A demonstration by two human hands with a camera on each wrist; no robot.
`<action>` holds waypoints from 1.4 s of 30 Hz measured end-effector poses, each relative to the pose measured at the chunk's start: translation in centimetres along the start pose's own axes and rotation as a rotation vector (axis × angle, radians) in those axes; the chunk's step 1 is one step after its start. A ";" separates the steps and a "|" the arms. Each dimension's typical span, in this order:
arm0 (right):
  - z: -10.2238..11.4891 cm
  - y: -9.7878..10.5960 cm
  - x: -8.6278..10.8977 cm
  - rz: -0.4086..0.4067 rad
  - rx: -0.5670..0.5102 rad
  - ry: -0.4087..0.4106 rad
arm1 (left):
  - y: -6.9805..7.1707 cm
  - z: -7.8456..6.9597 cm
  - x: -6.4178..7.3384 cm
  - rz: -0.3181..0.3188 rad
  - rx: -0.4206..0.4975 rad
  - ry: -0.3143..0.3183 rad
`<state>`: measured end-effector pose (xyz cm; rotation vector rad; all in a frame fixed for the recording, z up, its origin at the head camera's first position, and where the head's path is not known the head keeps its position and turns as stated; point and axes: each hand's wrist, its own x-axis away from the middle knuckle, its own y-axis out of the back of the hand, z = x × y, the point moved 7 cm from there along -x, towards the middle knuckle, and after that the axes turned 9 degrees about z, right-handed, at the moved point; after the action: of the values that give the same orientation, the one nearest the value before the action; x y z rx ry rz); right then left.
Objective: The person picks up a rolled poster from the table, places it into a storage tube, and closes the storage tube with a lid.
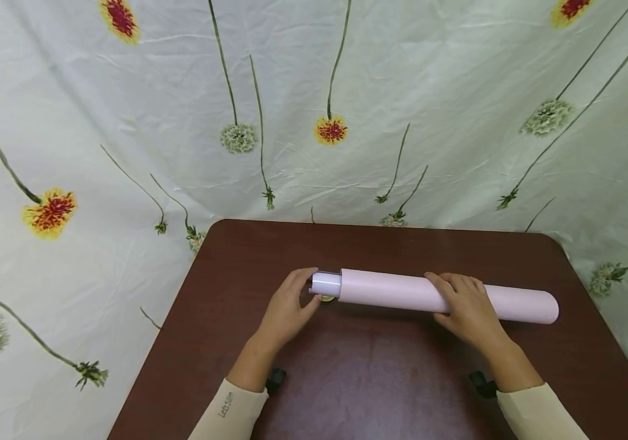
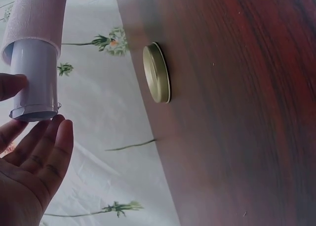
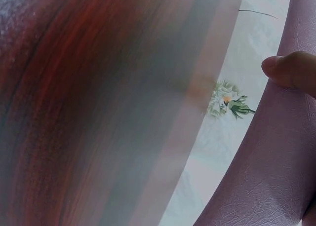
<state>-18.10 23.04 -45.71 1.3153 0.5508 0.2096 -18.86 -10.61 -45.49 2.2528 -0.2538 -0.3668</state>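
Note:
A long pale pink tube (image 1: 385, 289) is held level above the table. From its left end sticks a shorter, glossy whitish inner cylinder (image 2: 35, 78), with a thin rim at its end. My left hand (image 1: 288, 308) is at that end, thumb against the cylinder's side and fingers by its rim. Farther right, my right hand (image 1: 468, 308) grips the pink tube, its fingers over the top. The right wrist view shows the thumb (image 3: 291, 70) lying on the tube's wrinkled surface. A shallow gold lid (image 2: 157, 73) rests on the table below the inner cylinder, mostly hidden in the head view.
The dark reddish-brown table (image 1: 358, 379) has rounded far corners. Behind it and at both sides hangs a pale cloth (image 1: 291, 177) printed with flowers. Dark straps (image 1: 276, 380) show at both wrists, next to cream sleeves (image 1: 231, 412).

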 end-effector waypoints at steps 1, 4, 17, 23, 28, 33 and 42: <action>0.0 -0.1 0.0 0.001 -0.001 -0.001 | 0.0 0.0 0.0 -0.001 0.009 -0.002; 0.0 -0.2 0.1 0.005 -0.005 -0.002 | -0.3 0.0 0.0 0.001 0.034 -0.004; 0.1 -0.3 0.0 0.015 -0.014 -0.003 | -1.0 -0.7 0.0 0.026 0.030 -0.028; 0.1 -0.2 0.0 0.015 -0.012 -0.002 | -1.2 -0.7 0.0 0.014 0.060 -0.035; 0.1 -0.3 0.1 0.019 -0.013 -0.008 | -1.3 -0.7 0.1 0.008 0.046 -0.022; 0.1 -0.5 0.1 0.021 -0.013 -0.004 | -1.4 -0.8 0.1 0.010 0.039 -0.010; 0.1 -0.7 0.1 0.015 -0.014 -0.003 | -1.8 -1.0 0.1 0.023 0.053 -0.033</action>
<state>-18.04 22.80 -46.36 1.3068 0.5359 0.2233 -18.26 -8.77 -46.22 2.2949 -0.3099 -0.3896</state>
